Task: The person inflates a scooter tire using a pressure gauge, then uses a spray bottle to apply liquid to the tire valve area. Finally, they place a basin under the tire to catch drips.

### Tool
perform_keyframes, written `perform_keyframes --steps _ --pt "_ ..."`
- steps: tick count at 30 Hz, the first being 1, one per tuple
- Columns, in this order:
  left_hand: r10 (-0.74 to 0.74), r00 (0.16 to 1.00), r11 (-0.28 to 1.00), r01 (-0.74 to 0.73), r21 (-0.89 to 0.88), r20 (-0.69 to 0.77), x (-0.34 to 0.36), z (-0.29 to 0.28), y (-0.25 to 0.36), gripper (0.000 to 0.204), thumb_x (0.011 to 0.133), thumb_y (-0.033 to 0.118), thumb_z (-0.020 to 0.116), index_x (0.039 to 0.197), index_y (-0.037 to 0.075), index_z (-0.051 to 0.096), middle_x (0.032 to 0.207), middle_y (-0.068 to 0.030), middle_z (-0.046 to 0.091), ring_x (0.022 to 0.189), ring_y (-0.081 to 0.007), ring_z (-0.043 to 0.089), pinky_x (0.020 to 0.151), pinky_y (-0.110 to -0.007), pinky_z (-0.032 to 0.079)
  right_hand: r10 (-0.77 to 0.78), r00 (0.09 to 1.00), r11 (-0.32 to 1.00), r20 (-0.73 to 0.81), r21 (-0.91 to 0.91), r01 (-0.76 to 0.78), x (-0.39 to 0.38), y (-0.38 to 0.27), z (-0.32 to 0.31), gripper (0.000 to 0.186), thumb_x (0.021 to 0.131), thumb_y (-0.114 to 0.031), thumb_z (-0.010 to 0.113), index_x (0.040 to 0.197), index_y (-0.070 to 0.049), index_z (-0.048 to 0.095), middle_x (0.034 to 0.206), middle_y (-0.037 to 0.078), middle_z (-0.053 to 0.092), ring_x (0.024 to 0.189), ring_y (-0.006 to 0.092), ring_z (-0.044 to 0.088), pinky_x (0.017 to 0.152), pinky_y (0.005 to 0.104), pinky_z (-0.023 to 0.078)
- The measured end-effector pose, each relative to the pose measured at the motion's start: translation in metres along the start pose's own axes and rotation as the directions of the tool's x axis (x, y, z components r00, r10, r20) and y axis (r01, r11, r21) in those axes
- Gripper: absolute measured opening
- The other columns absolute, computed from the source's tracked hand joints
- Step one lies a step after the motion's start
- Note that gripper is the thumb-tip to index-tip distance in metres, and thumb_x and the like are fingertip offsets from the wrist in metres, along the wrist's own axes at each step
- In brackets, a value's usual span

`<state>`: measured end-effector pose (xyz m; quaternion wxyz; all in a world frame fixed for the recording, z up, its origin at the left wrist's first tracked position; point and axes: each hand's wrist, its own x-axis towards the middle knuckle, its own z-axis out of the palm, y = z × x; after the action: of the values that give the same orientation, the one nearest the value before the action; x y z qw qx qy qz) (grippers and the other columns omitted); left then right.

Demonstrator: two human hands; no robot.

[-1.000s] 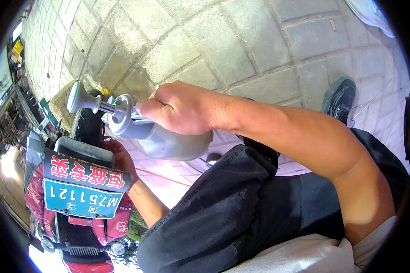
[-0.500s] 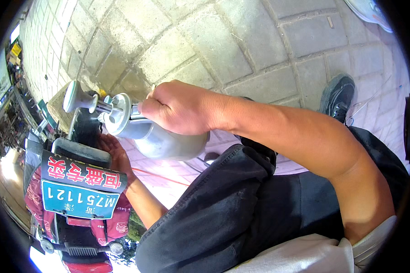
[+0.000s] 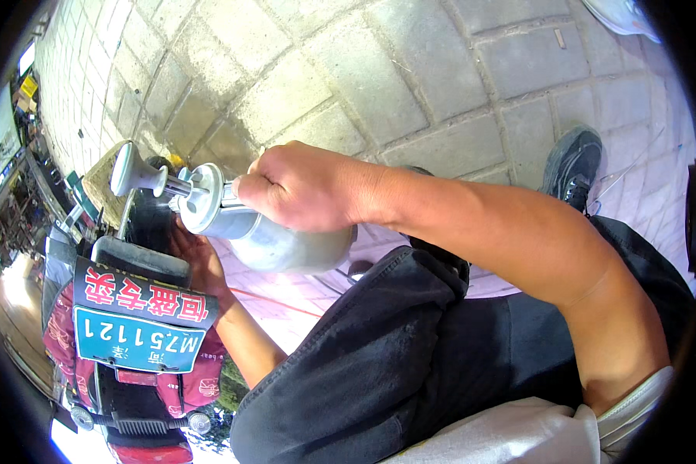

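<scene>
My right hand (image 3: 298, 189) is closed around the handle of a pump spray bottle (image 3: 286, 249) with a translucent whitish body and a pale grey pump knob. The bottle lies tilted, its nozzle pointing left at a black tyre (image 3: 151, 220). Whitish spray or shine shows at the nozzle. Beyond the bottle's head, my left hand (image 3: 199, 259) rests against or close by the tyre, fingers stretched out and partly hidden by the bottle. Beside the tyre is a two-wheeler's rear end, with a dark mudguard (image 3: 141, 259) and a blue number plate (image 3: 138, 339).
Grey paving (image 3: 363, 77) surrounds the work. A stone block (image 3: 104, 182) stands by the tyre. A red cord (image 3: 274, 301) runs over the ground behind my left forearm. My dark shoe (image 3: 572, 166) is at right, and another pale shoe (image 3: 622, 17) shows at upper right.
My right hand and the spray bottle have shifted very slightly down. The left hand has moved a little, its fingers now closer along the tyre.
</scene>
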<state>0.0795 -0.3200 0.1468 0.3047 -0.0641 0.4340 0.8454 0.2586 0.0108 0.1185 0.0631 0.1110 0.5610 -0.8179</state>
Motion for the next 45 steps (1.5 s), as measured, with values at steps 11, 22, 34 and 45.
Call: perform_keyframes --steps 11,22,34,45 --pt "0.077 0.985 0.997 -0.074 0.024 -0.156 -0.009 0.032 -0.022 0.049 0.096 0.020 0.042 0.137 -0.005 0.038 0.144 -0.0199 0.040 0.131 -0.0303 0.041 0.110 -0.047 0.030 0.011 0.999 1.000 0.032 0.018 -0.012 0.001 -0.003 -0.001 0.040 0.092 -0.028 0.043 0.075 0.005 0.059 0.069 0.026 0.058 0.060 0.0348 0.057 0.060 0.0437 0.043" --pt "0.064 0.995 0.993 -0.071 -0.091 -0.080 -0.009 0.041 -0.019 0.050 0.095 0.022 0.040 0.140 -0.001 0.035 0.144 -0.0193 0.040 0.135 -0.0297 0.035 0.110 -0.048 0.029 -0.011 1.000 1.000 -0.029 -0.020 0.010 0.005 0.000 0.000 0.039 0.092 -0.027 0.044 0.076 0.004 0.061 0.068 0.025 0.060 0.060 0.0328 0.058 0.061 0.0429 0.044" --pt "0.163 0.965 0.986 -0.150 0.075 -0.204 0.006 0.012 -0.015 0.050 0.098 0.026 0.037 0.143 0.004 0.030 0.153 -0.0149 0.028 0.140 -0.0308 0.026 0.114 -0.048 0.020 -0.006 1.000 1.000 -0.005 0.007 0.006 0.006 -0.003 0.005 0.043 0.093 -0.030 0.043 0.075 0.005 0.060 0.064 0.023 0.059 0.059 0.0285 0.057 0.061 0.0421 0.044" --pt "0.014 0.994 0.979 0.008 -0.204 0.106 -0.014 0.009 -0.006 0.050 0.096 0.022 0.041 0.138 -0.005 0.035 0.142 -0.0207 0.039 0.134 -0.0286 0.034 0.111 -0.046 0.025 0.075 0.997 0.997 0.019 0.014 -0.075 0.010 -0.012 0.004 0.047 0.086 -0.033 0.043 0.077 0.008 0.063 0.077 0.032 0.059 0.079 0.0461 0.062 0.074 0.0474 0.049"
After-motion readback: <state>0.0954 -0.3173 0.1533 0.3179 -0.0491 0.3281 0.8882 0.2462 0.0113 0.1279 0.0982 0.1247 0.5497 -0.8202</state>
